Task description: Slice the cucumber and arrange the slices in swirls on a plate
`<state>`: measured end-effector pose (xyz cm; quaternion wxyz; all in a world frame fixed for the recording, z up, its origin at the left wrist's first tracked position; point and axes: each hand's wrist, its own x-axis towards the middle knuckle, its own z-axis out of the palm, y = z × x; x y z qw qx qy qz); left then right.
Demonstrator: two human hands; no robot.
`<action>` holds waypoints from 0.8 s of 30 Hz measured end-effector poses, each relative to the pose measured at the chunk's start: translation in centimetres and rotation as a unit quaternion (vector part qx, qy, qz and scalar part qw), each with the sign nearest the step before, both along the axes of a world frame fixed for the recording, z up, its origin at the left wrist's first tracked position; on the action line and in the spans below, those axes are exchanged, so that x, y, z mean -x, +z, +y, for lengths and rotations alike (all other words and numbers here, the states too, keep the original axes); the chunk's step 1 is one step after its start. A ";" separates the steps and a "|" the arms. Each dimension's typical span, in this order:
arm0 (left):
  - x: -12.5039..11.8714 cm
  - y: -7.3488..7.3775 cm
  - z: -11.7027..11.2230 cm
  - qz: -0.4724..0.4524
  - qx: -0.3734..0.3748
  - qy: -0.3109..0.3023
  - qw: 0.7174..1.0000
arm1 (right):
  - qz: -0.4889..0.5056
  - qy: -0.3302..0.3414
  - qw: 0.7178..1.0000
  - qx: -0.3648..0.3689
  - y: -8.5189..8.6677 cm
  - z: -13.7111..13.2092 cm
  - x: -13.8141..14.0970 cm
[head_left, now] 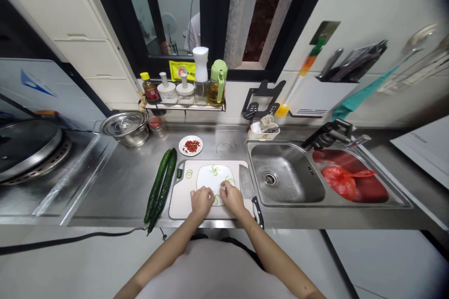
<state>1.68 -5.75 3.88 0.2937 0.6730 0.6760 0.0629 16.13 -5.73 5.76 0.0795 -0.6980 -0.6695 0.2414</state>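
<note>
A white plate [206,176] with rounded corners rests on a pale cutting board [182,201]. Thin cucumber slices [214,169] are fanned in small groups along its top, right and bottom edges. My left hand [202,201] is over the plate's lower left, fingers curled, fingertips beside the bottom slices. Over the right side is my right hand [231,197], also curled, close to the right-hand slices. Anything between the fingers is too small to make out. Two loose slices [189,174] and a cucumber end [179,173] lie at the board's left. A kitchen knife [247,182] lies along its right side.
Two whole cucumbers [162,187] lie left of the board. Behind it is a small dish [191,145] of chopped red pieces. A lidded pot [128,128] stands back left. The double sink [286,173] is at right, with a red plastic bag [342,181] in it.
</note>
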 end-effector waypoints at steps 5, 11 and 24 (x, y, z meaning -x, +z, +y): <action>1.7 -0.3 0.4 -0.043 -0.038 0.059 0.997 | 0.068 -0.043 0.995 -0.057 0.3 -0.6 -1.6; 6.8 -0.4 3.7 -0.011 -0.076 0.203 0.976 | 0.129 -0.079 0.981 -0.123 0.7 -1.5 -3.4; 7.8 -1.5 7.1 0.131 -0.057 0.135 0.980 | 0.160 -0.076 0.976 -0.124 1.5 -1.7 -3.0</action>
